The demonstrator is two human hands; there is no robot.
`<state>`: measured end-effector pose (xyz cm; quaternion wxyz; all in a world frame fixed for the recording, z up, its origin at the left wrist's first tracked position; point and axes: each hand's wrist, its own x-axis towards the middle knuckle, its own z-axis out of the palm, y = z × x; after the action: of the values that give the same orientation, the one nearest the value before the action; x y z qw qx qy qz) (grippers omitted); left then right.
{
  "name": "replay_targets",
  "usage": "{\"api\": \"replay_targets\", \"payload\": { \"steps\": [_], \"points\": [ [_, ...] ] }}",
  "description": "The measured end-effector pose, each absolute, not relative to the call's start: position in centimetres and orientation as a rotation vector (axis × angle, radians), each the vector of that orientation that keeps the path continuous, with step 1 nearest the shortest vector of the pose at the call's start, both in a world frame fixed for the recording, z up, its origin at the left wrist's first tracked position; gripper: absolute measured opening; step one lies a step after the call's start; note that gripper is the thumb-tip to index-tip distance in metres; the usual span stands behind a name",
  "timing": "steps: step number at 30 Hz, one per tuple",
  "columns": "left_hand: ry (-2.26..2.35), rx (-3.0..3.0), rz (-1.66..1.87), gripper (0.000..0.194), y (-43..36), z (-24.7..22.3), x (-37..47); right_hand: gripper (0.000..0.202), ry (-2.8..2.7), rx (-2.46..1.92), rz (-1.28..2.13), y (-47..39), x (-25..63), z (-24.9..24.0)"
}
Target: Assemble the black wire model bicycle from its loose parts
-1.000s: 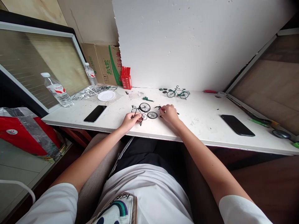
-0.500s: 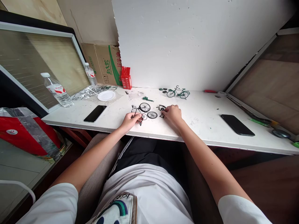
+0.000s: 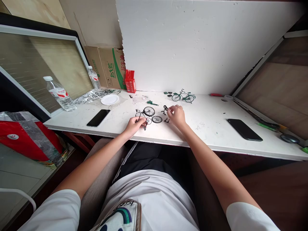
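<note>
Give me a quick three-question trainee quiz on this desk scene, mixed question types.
1. True or false: the left hand rests on the half-built black model bicycle.
2. Which lies flat on the white desk, to the right of the right hand? A) water bottle B) black phone C) red box
3. Fill in: the finished model bicycle by the white wall panel is ____ in colour.

Key
1. True.
2. B.
3. Green.
</note>
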<state>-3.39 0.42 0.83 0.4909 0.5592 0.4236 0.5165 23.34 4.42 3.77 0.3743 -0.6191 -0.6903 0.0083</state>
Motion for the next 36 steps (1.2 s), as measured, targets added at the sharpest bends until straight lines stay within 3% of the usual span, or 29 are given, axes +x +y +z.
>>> {"api": "replay_targets", "payload": {
  "steps": [7,13,36],
  "points": [
    [1.052,1.316,1.342,0.048,0.9,0.2,-3.3,0.041,-1.721,-1.017,1.024,3.0,20.6,4.6],
    [1.086,1.321,1.475,0.045,0.8,0.1,-3.3,0.036,-1.779,-0.819,1.521,0.7,18.4,4.4],
    [1.057,1.405,1.381,0.043,0.7,0.2,-3.4,0.035,-1.79,-0.939,1.442,1.0,17.3,2.4]
  ]
}}
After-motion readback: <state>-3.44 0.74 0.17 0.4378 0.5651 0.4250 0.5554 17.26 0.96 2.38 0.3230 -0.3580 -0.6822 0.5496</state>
